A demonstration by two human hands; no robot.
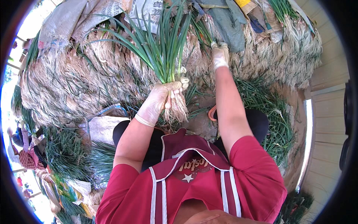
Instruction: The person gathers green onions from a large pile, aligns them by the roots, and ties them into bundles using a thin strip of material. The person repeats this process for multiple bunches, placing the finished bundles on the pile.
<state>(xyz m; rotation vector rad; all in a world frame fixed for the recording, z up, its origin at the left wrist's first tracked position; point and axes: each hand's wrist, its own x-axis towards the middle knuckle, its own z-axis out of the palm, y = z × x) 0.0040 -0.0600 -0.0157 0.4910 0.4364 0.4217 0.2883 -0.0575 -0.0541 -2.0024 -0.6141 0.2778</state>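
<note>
My left hand (pixel 165 96), in a pale thin glove, is closed around a bunch of green onions (pixel 170 53). Their long leaves point up and away from me, and white bulbs with stringy roots hang below the fist. Farther out to the right, my gloved right hand (pixel 220 53) grips the lower stems of other green onions (pixel 205 32) at the edge of a large heap, beside a grey-green cloth (pixel 228 28). The heap of green onions (pixel 84 75) shows mostly its pale roots, with sacks over its top.
Woven sacks (pixel 112 11) cover the heap's top. Loose green leaves (pixel 268 120) lie on the ground at right, near a pale wall (pixel 327 126). A white sack (pixel 106 127) and piled leaves (pixel 67 154) are at left. A person (pixel 29 156) is at the far left edge.
</note>
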